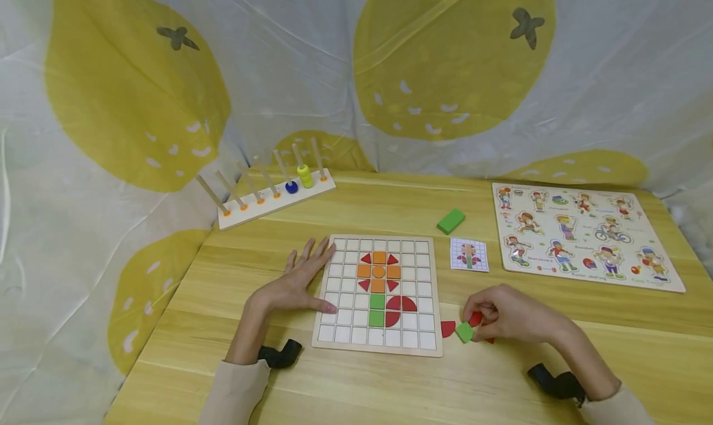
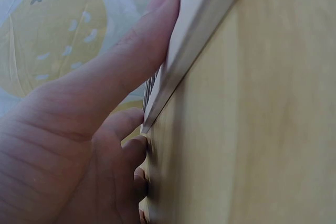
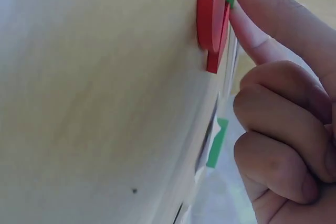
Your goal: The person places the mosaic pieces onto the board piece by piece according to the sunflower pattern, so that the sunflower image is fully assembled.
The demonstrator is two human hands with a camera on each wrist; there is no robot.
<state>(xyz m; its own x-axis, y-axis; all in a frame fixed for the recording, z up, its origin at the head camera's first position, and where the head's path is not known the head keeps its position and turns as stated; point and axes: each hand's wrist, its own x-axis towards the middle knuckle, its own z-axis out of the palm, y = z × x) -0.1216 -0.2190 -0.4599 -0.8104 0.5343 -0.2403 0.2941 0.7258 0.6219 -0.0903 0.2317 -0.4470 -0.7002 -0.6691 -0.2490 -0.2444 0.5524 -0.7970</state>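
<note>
A wooden grid board [image 1: 437, 301] holds several orange squares, an orange circle, red triangles, green squares [image 1: 377, 318] and red quarter circles [image 1: 393, 319]. My left hand [image 1: 295, 283] lies spread at the board's left side, its thumb [image 2: 157, 19] over the edge in the left wrist view. Right of the board, my right hand [image 1: 509, 313] pinches a green square piece [image 1: 465, 332] between thumb and index finger, close to the table. One red quarter circle [image 1: 448, 328] lies beside it. More red pieces [image 3: 210, 22] are partly hidden under the hand.
A small pattern card [image 1: 470, 264] and a green block [image 1: 451, 221] lie behind the right hand. At the back right is a picture puzzle board [image 1: 579, 283]. A peg stand [image 1: 250, 213] with blue and yellow beads stands at the back left, before a lemon-print curtain [image 1: 312, 72].
</note>
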